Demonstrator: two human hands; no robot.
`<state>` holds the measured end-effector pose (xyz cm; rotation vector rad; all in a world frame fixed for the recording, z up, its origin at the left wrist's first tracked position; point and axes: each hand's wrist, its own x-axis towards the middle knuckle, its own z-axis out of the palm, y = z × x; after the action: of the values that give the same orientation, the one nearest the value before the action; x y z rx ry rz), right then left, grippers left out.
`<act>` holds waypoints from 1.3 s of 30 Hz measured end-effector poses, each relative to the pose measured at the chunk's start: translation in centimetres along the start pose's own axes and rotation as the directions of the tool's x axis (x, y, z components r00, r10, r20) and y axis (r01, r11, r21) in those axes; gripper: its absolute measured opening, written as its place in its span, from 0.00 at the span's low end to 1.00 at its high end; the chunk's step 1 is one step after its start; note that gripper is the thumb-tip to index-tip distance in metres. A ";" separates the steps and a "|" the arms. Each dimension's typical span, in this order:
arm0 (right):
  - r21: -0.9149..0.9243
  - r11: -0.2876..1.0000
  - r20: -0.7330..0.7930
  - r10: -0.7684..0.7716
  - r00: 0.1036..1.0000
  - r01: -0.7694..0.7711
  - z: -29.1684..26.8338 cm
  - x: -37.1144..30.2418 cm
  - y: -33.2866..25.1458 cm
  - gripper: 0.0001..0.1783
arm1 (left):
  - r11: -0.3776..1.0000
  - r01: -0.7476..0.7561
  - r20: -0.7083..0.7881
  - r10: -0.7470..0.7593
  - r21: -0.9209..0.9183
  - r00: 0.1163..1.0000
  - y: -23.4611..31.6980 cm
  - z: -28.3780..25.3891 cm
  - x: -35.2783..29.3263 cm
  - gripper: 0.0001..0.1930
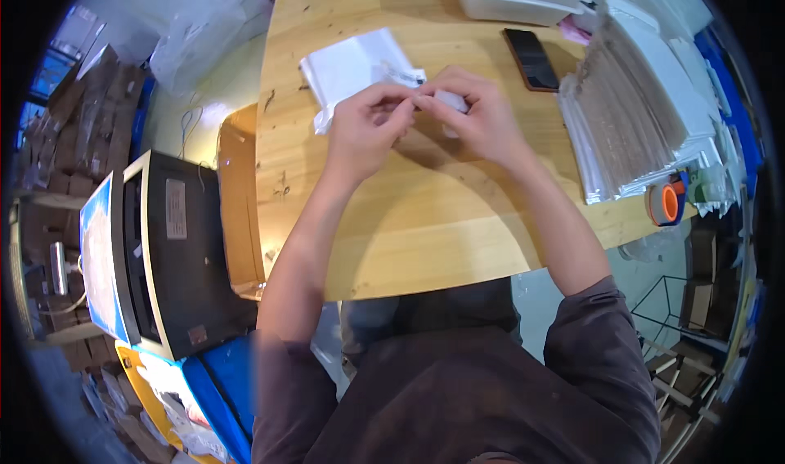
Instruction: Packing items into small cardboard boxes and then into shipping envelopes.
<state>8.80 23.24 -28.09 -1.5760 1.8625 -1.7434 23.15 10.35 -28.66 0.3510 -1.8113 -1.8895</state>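
My left hand (370,126) and my right hand (481,119) meet fingertip to fingertip over the wooden table, thumbs and forefingers pinched. A small white piece (451,102) shows within the curled right fingers; its kind is too covered to make out. What the left fingertips pinch, if anything, is hidden. Just beyond the hands a flat white packet (352,62) lies on the table, with dark printing at its near right corner beside the left fingers.
On the right stand a stack of white padded mailers (625,108), an orange-cored tape roll (666,202) and a dark phone (531,59). White plastic bins (507,2) sit at the back. A cardboard box (237,206) and a black-sided computer monitor (184,255) border the table's left edge.
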 end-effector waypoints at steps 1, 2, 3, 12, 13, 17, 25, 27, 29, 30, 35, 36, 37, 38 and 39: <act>0.039 0.999 0.038 0.028 0.999 -0.029 -0.5 -0.1 0.5 0.08 | 0.992 -0.068 -0.020 0.070 0.111 0.997 -0.2 0.3 0.1 0.06; 0.074 0.995 0.073 0.056 0.996 -0.062 -0.8 -0.2 1.1 0.07 | 0.967 -0.136 -0.031 0.146 0.215 0.989 -0.5 0.2 0.2 0.06; 0.105 0.986 0.035 0.129 0.991 -0.132 -0.8 -0.2 1.7 0.08 | 0.982 -0.087 -0.020 0.092 0.169 0.996 -1.3 -0.6 0.4 0.07; 0.743 0.668 -0.354 0.446 0.822 -0.043 -6.7 2.3 3.2 0.08 | 0.942 0.101 -0.720 0.173 0.321 0.672 -1.1 -17.5 3.5 0.14; 0.631 0.775 -0.406 0.359 0.840 -0.026 -6.4 2.4 3.0 0.08 | 0.961 0.026 -0.680 0.175 0.275 0.712 -1.0 -17.5 3.4 0.14; 0.397 0.916 -0.269 0.178 0.947 -0.059 -2.2 0.8 4.0 0.07 | 0.998 -0.004 -0.208 0.015 0.055 0.978 0.9 -5.8 3.1 0.15; 0.411 0.911 -0.043 0.048 0.998 -0.026 1.1 -1.0 2.2 0.06 | 0.967 -0.021 0.147 -0.017 0.253 0.989 -1.4 -3.1 1.5 0.15; 0.425 0.904 -0.003 0.042 0.999 -0.036 1.3 -0.9 2.4 0.06 | 0.969 -0.048 0.185 0.002 0.244 0.983 -1.1 -3.9 1.4 0.14; 0.485 0.869 0.050 0.082 0.995 -0.096 1.2 -0.6 1.8 0.06 | 0.986 -0.021 0.134 -0.002 0.164 0.991 -1.6 -3.4 1.0 0.17; 0.534 0.829 0.097 0.134 0.986 -0.165 0.7 -0.9 1.5 0.06 | 0.987 -0.024 0.124 0.004 0.160 0.992 -1.6 -2.6 0.9 0.17; 0.630 0.718 0.218 0.202 0.955 -0.295 -0.3 -0.7 0.9 0.07 | 0.982 0.079 0.139 -0.056 -0.169 0.989 -3.3 -2.0 1.0 0.21; 0.642 0.712 0.224 0.184 0.957 -0.286 -0.1 -0.7 0.8 0.07 | 0.972 0.100 0.118 -0.076 -0.214 0.990 -3.9 -2.6 0.9 0.21; 0.653 0.705 0.228 0.165 0.960 -0.276 0.2 -0.9 0.9 0.07 | 0.959 0.119 0.099 -0.096 -0.259 0.990 -4.5 -3.1 0.7 0.22; 0.653 0.706 0.226 0.166 0.960 -0.276 0.1 -0.8 1.0 0.07 | 0.959 0.120 0.102 -0.097 -0.258 0.990 -4.7 -3.5 0.9 0.22; 0.674 0.673 0.260 0.170 0.950 -0.305 0.0 -0.8 1.3 0.07 | 0.960 0.123 0.136 -0.091 -0.252 0.987 -4.9 -3.8 1.1 0.22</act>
<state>8.46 23.52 -29.55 -1.0647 1.0238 -1.7985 23.34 6.48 -33.64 0.2487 -1.6190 -2.2378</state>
